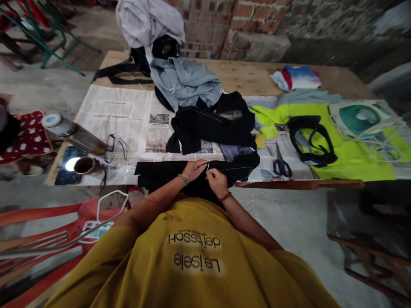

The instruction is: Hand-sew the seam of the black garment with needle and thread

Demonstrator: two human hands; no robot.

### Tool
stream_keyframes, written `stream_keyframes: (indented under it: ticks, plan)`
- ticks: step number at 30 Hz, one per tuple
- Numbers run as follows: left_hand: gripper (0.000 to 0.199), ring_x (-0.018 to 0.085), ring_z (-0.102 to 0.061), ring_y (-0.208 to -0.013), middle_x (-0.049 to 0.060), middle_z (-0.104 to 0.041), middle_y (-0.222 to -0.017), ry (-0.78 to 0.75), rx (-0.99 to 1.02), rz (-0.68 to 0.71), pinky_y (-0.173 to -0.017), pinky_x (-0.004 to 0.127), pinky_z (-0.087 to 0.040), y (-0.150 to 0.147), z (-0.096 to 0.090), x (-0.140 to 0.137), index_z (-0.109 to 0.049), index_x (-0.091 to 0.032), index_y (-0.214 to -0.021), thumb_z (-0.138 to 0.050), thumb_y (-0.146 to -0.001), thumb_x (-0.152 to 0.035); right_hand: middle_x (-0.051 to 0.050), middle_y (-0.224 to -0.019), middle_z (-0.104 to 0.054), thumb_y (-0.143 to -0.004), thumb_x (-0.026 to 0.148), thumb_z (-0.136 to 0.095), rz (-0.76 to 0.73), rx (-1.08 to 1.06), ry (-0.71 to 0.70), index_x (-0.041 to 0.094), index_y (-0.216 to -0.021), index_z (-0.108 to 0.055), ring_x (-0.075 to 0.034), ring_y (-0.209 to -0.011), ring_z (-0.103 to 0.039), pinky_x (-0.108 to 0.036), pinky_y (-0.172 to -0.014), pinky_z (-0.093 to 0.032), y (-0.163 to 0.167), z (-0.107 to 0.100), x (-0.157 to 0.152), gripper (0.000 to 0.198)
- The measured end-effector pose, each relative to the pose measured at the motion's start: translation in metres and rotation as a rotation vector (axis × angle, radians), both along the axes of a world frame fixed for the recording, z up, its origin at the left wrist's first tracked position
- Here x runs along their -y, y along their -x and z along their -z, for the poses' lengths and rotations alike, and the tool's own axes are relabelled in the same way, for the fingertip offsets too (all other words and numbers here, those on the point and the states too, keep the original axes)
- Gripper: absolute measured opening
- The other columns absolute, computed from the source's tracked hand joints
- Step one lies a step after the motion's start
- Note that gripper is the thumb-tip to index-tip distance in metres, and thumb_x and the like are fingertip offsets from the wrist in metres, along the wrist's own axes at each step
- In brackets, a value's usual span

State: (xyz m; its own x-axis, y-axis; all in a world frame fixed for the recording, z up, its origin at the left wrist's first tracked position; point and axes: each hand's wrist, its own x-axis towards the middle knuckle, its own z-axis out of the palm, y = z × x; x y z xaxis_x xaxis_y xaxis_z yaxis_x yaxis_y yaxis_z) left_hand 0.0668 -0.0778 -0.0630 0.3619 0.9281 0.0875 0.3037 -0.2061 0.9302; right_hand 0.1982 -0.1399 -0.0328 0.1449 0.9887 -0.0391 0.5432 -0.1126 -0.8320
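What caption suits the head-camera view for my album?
Left hand and right hand handle black cloth at the edge of a newspaper-covered table, glasses to the left, scissors to the right.

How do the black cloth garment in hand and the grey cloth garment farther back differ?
The black garment stretches along the front of the wooden table; the grey garment is crumpled. Left hand and right hand are at the black garment; neither touches the grey garment. Both are cloth.

Left hand (192,171) and right hand (217,182) close together, fingers (211,173) bent (forearms (156,200) inward)
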Motion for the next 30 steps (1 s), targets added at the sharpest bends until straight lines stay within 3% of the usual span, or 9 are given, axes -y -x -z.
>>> stream_keyframes:
  ticks: [11, 21, 26, 28, 30]
  plan:
    - [0.023, 0.017, -0.067, -0.099, 0.002, -0.072, -0.106, -0.011, 0.092, 0.031, -0.094, 0.03, -0.053, -0.001, 0.007, -0.002, -0.072, -0.02, -0.101, -0.057, -0.084, -0.022, 0.001, -0.058, -0.055, -0.083, 0.041, -0.041, 0.099, -0.003, -0.062, 0.02, -0.068, -0.05, -0.013, -0.057, -0.05, -0.024, -0.06, -0.04, 0.001, 0.009, -0.001, 0.027]
    - [0.024, 0.017, -0.069, -0.096, 0.004, -0.072, -0.104, -0.232, -0.077, 0.112, -0.09, 0.03, -0.055, 0.0, 0.009, 0.002, -0.071, -0.019, -0.103, -0.052, -0.088, -0.022, -0.001, -0.062, -0.059, -0.083, 0.041, -0.041, 0.134, -0.007, -0.086, 0.02, -0.069, -0.052, -0.013, -0.059, -0.053, -0.024, -0.062, -0.041, 0.002, 0.007, -0.013, 0.027]
    - [0.026, 0.015, -0.068, -0.097, 0.001, -0.072, -0.106, -0.225, -0.068, 0.075, -0.091, 0.028, -0.054, -0.001, 0.009, 0.002, -0.07, -0.021, -0.106, -0.05, -0.089, -0.021, -0.001, -0.063, -0.062, -0.088, 0.045, -0.04, -0.023, 0.08, -0.031, 0.018, -0.074, -0.061, -0.012, -0.054, -0.053, -0.022, -0.058, -0.041, -0.017, -0.015, -0.01, 0.037]
    - [0.026, 0.014, -0.068, -0.098, 0.0, -0.072, -0.106, -0.191, -0.031, 0.074, -0.092, 0.027, -0.054, -0.002, 0.008, 0.001, -0.07, -0.022, -0.106, -0.049, -0.089, -0.021, -0.004, -0.071, -0.065, -0.09, 0.043, -0.04, -0.05, 0.212, -0.148, 0.018, -0.08, -0.065, -0.013, -0.062, -0.056, -0.023, -0.063, -0.043, -0.032, -0.031, -0.009, 0.038]
    - [0.025, 0.014, -0.068, -0.098, 0.0, -0.072, -0.105, -0.156, -0.006, 0.07, -0.093, 0.027, -0.053, -0.002, 0.007, 0.001, -0.071, -0.022, -0.104, -0.05, -0.089, -0.022, -0.008, -0.085, -0.068, -0.091, 0.04, -0.041, 0.02, 0.342, -0.323, 0.017, -0.089, -0.068, -0.016, -0.078, -0.06, -0.027, -0.075, -0.045, -0.047, -0.047, -0.012, 0.035]
